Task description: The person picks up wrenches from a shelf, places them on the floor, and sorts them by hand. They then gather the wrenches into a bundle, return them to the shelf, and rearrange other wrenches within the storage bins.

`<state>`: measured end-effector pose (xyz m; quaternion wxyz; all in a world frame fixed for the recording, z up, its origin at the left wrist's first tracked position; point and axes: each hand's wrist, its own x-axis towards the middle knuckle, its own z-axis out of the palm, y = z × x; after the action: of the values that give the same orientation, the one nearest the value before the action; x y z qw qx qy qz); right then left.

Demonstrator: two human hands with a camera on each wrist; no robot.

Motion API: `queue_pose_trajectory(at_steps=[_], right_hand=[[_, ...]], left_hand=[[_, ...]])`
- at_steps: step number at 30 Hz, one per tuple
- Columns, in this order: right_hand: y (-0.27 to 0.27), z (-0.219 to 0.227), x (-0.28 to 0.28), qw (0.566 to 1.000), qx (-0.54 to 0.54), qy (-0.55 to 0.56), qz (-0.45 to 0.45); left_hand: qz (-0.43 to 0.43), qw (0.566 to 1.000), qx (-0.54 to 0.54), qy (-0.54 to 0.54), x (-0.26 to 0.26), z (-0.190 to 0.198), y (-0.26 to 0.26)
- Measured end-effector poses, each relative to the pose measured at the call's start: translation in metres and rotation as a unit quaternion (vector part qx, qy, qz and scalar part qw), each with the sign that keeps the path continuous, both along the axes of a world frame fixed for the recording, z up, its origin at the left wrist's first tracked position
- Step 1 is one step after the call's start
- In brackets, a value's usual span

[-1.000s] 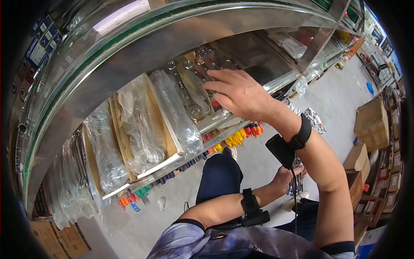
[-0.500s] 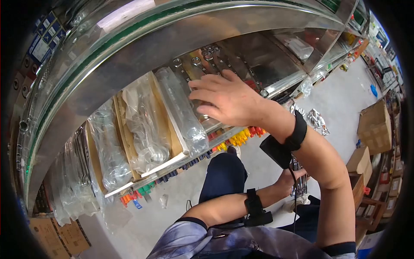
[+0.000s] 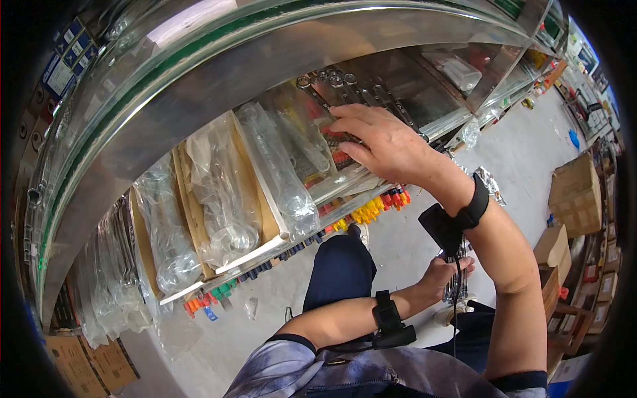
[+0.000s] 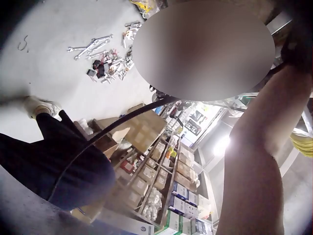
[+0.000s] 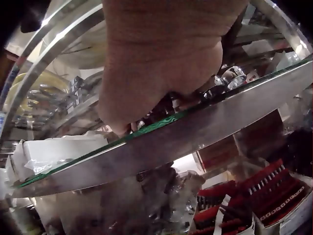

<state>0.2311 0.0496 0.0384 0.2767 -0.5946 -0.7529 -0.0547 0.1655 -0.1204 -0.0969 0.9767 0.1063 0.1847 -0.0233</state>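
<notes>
Over a glass shelf (image 3: 424,126), my right hand (image 3: 388,142) lies palm down on a row of steel combination wrenches (image 3: 318,93). Its fingers lie bent across the shafts, and the thumb sits lower, toward the shelf's front edge. Ring ends stick out beyond the fingers; the palm hides the rest. Low by my leg, the left hand (image 3: 434,278) grips a bundle of silver wrenches (image 3: 452,292), partly covered by the right wrist's camera and cable. In the right wrist view, the right hand (image 5: 161,63) reaches behind the shelf's green glass edge (image 5: 166,122), fingertips mostly hidden.
Left of the wrenches lie plastic-wrapped tools (image 3: 279,166) and open cardboard boxes (image 3: 265,212) of bagged tools. A curved glass panel (image 3: 219,79) arches over the shelf. Colored handles (image 3: 371,209) hang beneath. More wrenches (image 4: 93,45) lie on the floor; cartons (image 3: 577,192) stand right.
My right hand reached left over the nearest wrench, then swept back right. That wrench now lies closer to the others, baring glass beside the wrapped tools. The left hand stays low with its bundle.
</notes>
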Motion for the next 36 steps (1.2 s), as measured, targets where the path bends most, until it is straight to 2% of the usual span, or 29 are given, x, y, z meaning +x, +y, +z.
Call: queue_pose_trajectory(at_steps=[5, 6, 8, 11, 13, 17, 20, 23, 27, 28, 30, 32, 33, 34, 36], right_hand=[[-0.002, 0.001, 0.010, 1.000, -0.012, -0.018, 0.003], [-0.002, 0.003, 0.008, 0.998, -0.014, -0.054, -0.007], [-0.002, 0.005, 0.000, 0.996, -0.014, -0.090, -0.018], [0.010, 0.010, -0.043, 0.989, 0.046, -0.080, 0.118], [0.016, 0.007, -0.068, 0.987, 0.038, -0.034, 0.155], [0.014, 0.000, -0.066, 0.989, 0.006, -0.032, 0.147], [0.002, -0.001, -0.056, 0.994, 0.016, -0.022, 0.109], [-0.007, -0.002, -0.045, 0.995, 0.038, -0.033, 0.084], [-0.020, 0.006, -0.032, 0.997, 0.015, -0.062, 0.052], [-0.025, 0.008, -0.030, 0.994, 0.025, -0.103, 0.026], [-0.048, 0.022, -0.027, 0.989, 0.008, -0.145, -0.018], [-0.093, 0.040, -0.031, 0.994, -0.033, -0.080, -0.069], [-0.119, 0.046, -0.032, 0.993, -0.051, -0.016, -0.102], [-0.144, 0.049, -0.033, 0.987, -0.064, 0.048, -0.137], [-0.194, 0.041, -0.034, 0.950, -0.117, 0.115, -0.264]], left_hand=[[-0.002, 1.000, -0.001, 0.020, 0.001, 0.006, -0.001], [-0.002, 0.999, -0.006, 0.044, 0.000, 0.011, 0.000], [-0.009, 1.000, 0.009, 0.019, -0.002, 0.010, 0.002], [0.008, 0.995, 0.027, -0.097, 0.001, -0.006, -0.002], [0.021, 0.994, 0.014, -0.103, 0.001, -0.007, -0.002], [0.053, 0.992, -0.002, -0.115, -0.006, -0.009, 0.005], [0.074, 0.989, -0.023, -0.129, -0.007, -0.006, 0.004], [0.050, 0.988, -0.012, -0.143, -0.010, -0.002, 0.009], [0.077, 0.993, -0.001, -0.089, -0.007, 0.006, 0.014], [0.089, 0.982, -0.031, -0.164, -0.007, 0.004, 0.018], [0.073, 0.989, -0.012, -0.126, -0.009, 0.000, 0.022], [0.036, 0.996, 0.053, -0.060, -0.017, 0.003, 0.028], [-0.007, 0.996, 0.040, -0.077, -0.026, 0.006, 0.037], [-0.015, 0.994, 0.063, -0.087, -0.040, 0.022, 0.049], [0.000, 0.993, 0.090, -0.082, -0.061, 0.051, 0.060]])
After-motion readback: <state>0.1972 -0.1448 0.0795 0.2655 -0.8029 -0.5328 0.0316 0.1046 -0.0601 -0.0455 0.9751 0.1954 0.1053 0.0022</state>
